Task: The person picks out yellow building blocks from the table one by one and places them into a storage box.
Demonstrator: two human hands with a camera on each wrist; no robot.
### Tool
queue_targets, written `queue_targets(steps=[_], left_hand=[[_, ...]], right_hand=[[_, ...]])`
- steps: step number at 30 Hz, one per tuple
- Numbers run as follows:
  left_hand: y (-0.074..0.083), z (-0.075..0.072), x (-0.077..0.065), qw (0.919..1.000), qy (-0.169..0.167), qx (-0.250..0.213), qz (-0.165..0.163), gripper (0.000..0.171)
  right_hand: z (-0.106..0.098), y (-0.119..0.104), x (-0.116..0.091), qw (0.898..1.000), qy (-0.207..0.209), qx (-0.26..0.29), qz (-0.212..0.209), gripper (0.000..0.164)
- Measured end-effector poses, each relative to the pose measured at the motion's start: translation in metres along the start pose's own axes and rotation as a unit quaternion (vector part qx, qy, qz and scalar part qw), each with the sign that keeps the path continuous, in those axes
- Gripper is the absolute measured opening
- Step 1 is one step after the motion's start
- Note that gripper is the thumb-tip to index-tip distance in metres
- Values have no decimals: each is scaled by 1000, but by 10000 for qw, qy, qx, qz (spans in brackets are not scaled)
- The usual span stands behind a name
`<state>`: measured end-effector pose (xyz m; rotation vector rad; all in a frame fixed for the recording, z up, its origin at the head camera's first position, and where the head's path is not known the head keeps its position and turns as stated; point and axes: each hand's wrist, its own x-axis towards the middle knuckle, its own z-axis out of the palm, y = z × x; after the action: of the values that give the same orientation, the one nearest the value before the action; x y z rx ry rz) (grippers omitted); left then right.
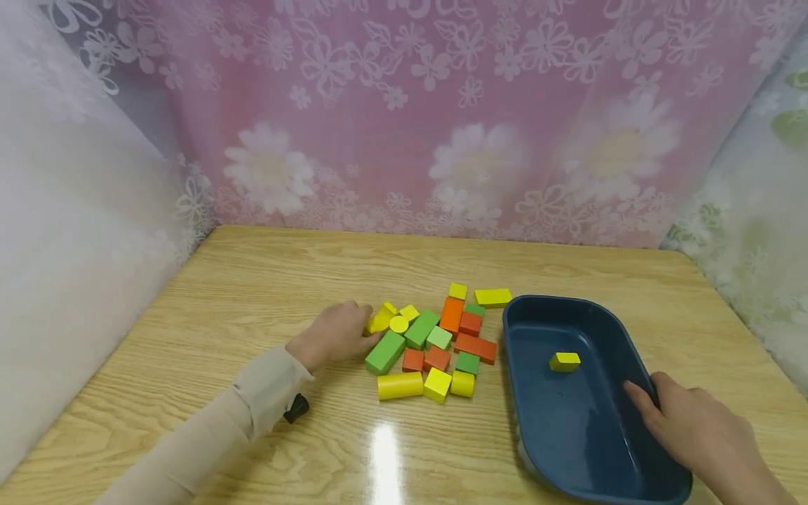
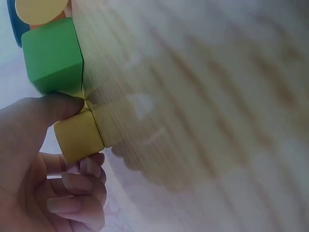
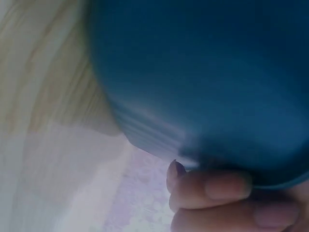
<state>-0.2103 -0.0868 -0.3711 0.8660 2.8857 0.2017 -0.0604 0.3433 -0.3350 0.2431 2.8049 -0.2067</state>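
My left hand is at the left edge of a group of wooden toy blocks. Its thumb and fingers pinch a yellow block, which sits on the table beside a green block. The block's full shape is partly hidden by the hand. On the right, my right hand grips the rim of a dark blue plastic basin, thumb inside and fingers outside in the right wrist view. One small yellow block lies on the basin's floor.
Several red, green and yellow blocks lie close together, among them a yellow cylinder, a red block and a yellow bar near the basin. A wooden table carries everything. A pink floral curtain hangs behind it.
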Motion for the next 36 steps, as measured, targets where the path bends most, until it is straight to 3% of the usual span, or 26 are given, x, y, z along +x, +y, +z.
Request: queue_targets(steps=[5,8,12,19,26,36], left_hand=[[2,-1,0,9999,10,-122,28,35],[2,-2,1,9999,36,-123,21,35],[2,-3,0,9997,21,-220,-43,36],[1,-8,0,9985,136,-511,-154,37],[4,-14,5,9970,491,-591,-30,37],[17,-15,13,9950,704,-670,246,35]], right_hand=[[3,0,-2,9996,223,26,-181,39],[4,-1,-3,9980,524,100,-330,33],[3,-2,-2,9959,770,173,-443,31],[2,0,2,9951,832,205,-502,31],[2,0,3,9957,770,202,-483,32],[4,-3,3,9952,834,166,-482,30]])
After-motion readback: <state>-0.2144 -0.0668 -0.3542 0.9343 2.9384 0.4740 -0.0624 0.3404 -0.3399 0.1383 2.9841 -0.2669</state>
